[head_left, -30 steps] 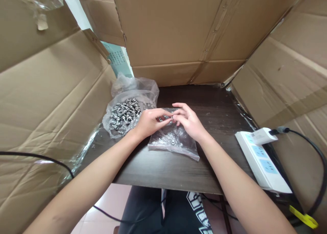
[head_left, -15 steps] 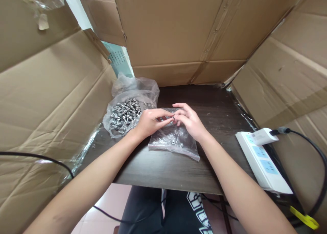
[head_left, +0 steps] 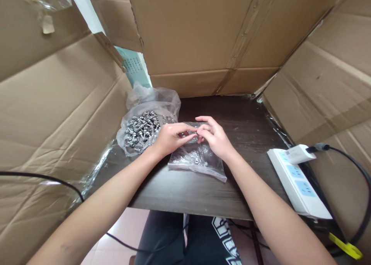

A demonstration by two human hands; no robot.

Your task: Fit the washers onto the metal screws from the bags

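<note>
Your left hand [head_left: 169, 138] and your right hand [head_left: 214, 136] meet fingertip to fingertip above the far end of a small clear bag [head_left: 197, 157] that lies flat on the dark wooden table [head_left: 185, 195]. Between the two sets of fingertips sits a small metal piece [head_left: 193, 133], most likely a screw; it is too small and too covered by your fingers to say exactly what it is. Your left thumb and forefinger are pressed together on its left side, and your right thumb and forefinger close on it from the right, so both hands pinch the same little part. The remaining fingers of your right hand fan out loosely above the pinch, while those of your left hand curl under the palm.

The pinched piece is held right at the mouth of the clear bag, just above the plastic. Whether it touches the plastic cannot be told. A few more small metal parts show through the bag nearer to you, below your right wrist.

Just beside your left hand, on its far left side, an open plastic bag of screws [head_left: 142, 130] rests on the table, its heap of silvery screws uncovered.

Cardboard sheets [head_left: 203, 37] wall in the table on three sides. At your right, a white power strip [head_left: 298, 184] lies on the table edge with a plug in it.
</note>
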